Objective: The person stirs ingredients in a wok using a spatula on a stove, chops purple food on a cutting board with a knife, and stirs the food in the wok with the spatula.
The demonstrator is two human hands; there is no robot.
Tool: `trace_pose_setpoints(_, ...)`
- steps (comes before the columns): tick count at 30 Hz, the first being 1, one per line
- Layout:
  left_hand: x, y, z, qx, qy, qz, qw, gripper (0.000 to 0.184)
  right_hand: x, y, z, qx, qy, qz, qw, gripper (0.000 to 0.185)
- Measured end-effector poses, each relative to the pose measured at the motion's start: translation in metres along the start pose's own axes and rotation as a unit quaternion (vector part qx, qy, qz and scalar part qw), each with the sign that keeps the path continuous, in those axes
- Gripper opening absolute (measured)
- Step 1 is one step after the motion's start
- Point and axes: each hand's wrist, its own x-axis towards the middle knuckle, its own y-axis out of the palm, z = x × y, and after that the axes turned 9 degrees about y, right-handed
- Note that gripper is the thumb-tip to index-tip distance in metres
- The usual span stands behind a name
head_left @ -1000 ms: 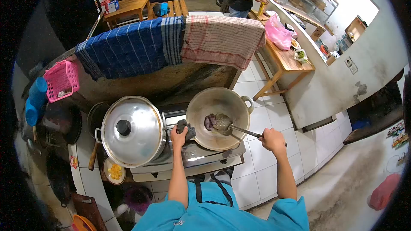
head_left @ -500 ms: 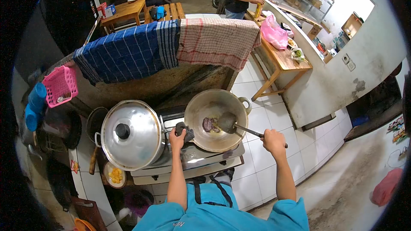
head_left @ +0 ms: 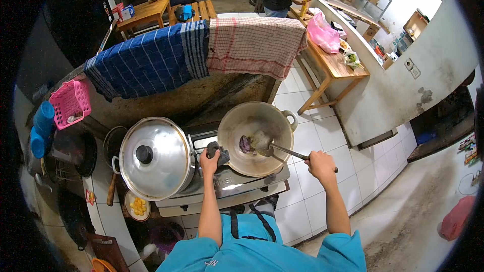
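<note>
A wide metal wok (head_left: 237,121) sits on the right side of the gas stove (head_left: 237,186). My left hand (head_left: 208,163) is closed on a dark cloth (head_left: 218,154), pressed at the wok's left side; the handle there is hidden. My right hand (head_left: 321,165) grips the dark handle of a spatula (head_left: 289,151), whose blade rests in the wok. Beside the blade lies a small dark purplish clump of food (head_left: 246,144), too small to name. Left of the wok stands a large pot with a shiny lid (head_left: 160,146) and black knob.
A plate of yellow pieces (head_left: 137,206) lies by the stove's left corner. Behind the stove, a low wall carries a blue towel (head_left: 146,58) and a checked towel (head_left: 257,45). A pink basket (head_left: 70,103) hangs left. Two people are at the back, near wooden tables (head_left: 335,68).
The spatula blade has shifted slightly within the wok, and the purplish clump looks more gathered. My left hand stays at the wok's side with the cloth.
</note>
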Motion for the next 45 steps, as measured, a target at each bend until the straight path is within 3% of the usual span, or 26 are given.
trace_pose_setpoints(17,-0.002,-0.005,-0.014,-0.019,-0.045,0.015,0.999,0.043,0.000,-0.006,-0.007,-0.010,0.004,-0.024,1.000,0.025)
trace_pose_setpoints(23,-0.003,-0.001,-0.007,-0.011,0.011,-0.015,1.000,0.030,0.003,-0.002,-0.004,0.024,-0.006,-0.013,1.000,0.025)
trace_pose_setpoints(35,0.003,0.000,0.008,-0.022,-0.010,0.026,0.999,0.037,0.000,0.008,-0.012,0.045,0.022,-0.037,0.998,0.024)
trace_pose_setpoints(38,0.005,0.009,0.030,-0.012,-0.002,-0.001,1.000,0.035,-0.003,0.005,-0.014,0.029,0.034,-0.045,0.998,0.024)
trace_pose_setpoints(45,0.002,0.002,0.005,-0.030,-0.006,0.008,0.999,0.035,0.000,0.014,-0.008,0.023,0.029,-0.019,0.999,0.021)
